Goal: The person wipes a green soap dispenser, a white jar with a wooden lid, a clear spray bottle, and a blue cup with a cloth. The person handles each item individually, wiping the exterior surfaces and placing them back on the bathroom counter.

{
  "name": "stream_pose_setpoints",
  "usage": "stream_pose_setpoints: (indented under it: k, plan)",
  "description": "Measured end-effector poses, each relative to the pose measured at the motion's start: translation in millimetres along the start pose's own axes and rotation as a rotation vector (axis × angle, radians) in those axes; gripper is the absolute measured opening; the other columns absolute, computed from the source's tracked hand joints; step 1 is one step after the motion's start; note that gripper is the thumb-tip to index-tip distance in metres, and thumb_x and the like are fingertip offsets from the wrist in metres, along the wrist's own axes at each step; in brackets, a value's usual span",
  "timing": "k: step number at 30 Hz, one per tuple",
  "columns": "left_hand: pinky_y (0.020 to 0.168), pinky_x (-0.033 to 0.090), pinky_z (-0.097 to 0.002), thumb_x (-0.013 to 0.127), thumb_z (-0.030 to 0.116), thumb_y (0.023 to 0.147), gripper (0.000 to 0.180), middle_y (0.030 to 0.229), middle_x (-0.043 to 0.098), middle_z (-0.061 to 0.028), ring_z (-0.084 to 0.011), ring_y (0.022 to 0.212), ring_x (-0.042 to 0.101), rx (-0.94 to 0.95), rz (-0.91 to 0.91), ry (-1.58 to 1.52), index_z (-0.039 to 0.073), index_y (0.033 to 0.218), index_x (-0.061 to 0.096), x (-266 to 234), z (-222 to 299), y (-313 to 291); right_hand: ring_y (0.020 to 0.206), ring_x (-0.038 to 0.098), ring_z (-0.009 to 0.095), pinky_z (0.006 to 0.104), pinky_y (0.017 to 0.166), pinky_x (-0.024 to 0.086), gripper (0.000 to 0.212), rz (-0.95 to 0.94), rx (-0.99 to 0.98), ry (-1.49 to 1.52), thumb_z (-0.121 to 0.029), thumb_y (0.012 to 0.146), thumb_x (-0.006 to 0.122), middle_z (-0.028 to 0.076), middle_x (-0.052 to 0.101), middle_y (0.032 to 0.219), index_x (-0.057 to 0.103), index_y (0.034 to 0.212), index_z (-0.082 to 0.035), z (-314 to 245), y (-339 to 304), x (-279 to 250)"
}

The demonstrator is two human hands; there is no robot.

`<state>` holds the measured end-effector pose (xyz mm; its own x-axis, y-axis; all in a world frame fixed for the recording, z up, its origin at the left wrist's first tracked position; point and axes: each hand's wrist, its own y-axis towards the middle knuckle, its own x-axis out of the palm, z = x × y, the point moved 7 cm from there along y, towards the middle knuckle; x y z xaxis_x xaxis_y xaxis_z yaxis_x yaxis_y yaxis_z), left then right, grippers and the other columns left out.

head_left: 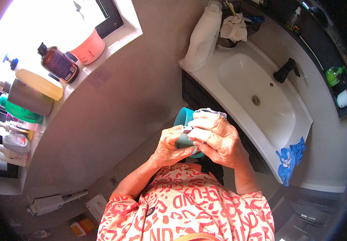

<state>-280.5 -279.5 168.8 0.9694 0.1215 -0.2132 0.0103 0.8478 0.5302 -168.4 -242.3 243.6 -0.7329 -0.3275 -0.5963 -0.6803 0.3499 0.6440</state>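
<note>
In front of my chest, both hands are on a teal cup-like container (184, 116), partly hidden by my fingers. My left hand (168, 148) is closed around its left side. A thin greyish cloth (210, 111) lies between my right hand (217, 138) and the container. The right fingers are bent and press the cloth against the container's side. A bit of the same cloth shows by my left fingertips. The inside of the container cannot be made out.
A white sink (276, 120) with a black tap (287, 71) is at the right. On its rim are a large white bottle (204, 38) and a crumpled blue cloth (290, 160). Several bottles and a pink tub (89, 47) line the window sill at the left.
</note>
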Motion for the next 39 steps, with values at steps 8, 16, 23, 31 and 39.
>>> stream_pose_setpoints:
  k: [8,16,23,31,39]
  plan:
    - [0.054,0.042,-0.0312,0.077,0.009,0.064,0.019,0.065,0.057,-0.0072,-0.0195,0.057,0.054,0.053,-0.103,0.0,0.004,0.077,0.064,11.1,14.0,-0.9,0.077,0.058,0.014,0.025,0.066,0.049,0.015,-0.091,0.311,0.519,0.0,0.083,0.055,0.012,0.061,0.099,0.06,0.097,0.001,48.2,9.2,5.2]
    - [0.062,0.046,-0.0294,0.076,0.009,0.067,0.02,0.072,0.061,-0.0086,-0.0204,0.068,0.06,-0.011,-0.027,-0.06,0.003,0.082,0.063,1.2,10.9,0.7,0.102,0.056,0.028,0.0379,0.087,0.045,0.025,-0.05,-0.055,0.05,-0.005,0.073,0.065,0.011,0.06,0.106,0.062,0.098,-0.004,-0.4,6.6,3.6]
    - [0.066,0.048,-0.0305,0.067,0.008,0.07,0.024,0.086,0.062,-0.0103,-0.0241,0.075,0.061,-0.025,-0.051,-0.078,0.002,0.092,0.06,1.7,3.8,-6.9,0.1,0.057,0.029,0.0385,0.086,0.046,0.029,-0.065,-0.163,-0.097,-0.005,0.066,0.065,0.009,0.061,0.104,0.063,0.095,-0.006,-27.7,0.2,9.0]
    - [0.059,0.046,-0.0299,0.076,0.009,0.065,0.021,0.071,0.062,-0.0062,-0.0213,0.064,0.06,0.129,-0.155,-0.027,0.005,0.08,0.063,6.6,28.5,8.2,0.099,0.057,0.032,0.038,0.085,0.046,0.024,-0.09,0.06,0.307,-0.01,0.077,0.062,0.019,0.059,0.106,0.061,0.098,0.001,15.3,10.8,-3.4]
    - [0.064,0.048,-0.0303,0.079,0.009,0.063,0.022,0.076,0.065,-0.0085,-0.0215,0.069,0.062,0.141,-0.177,-0.183,0.003,0.079,0.065,9.5,24.3,11.8,0.092,0.057,0.014,0.0287,0.081,0.046,0.031,-0.146,0.691,0.914,-0.022,0.087,0.054,0.011,0.061,0.106,0.059,0.105,0.004,80.7,-14.2,17.3]
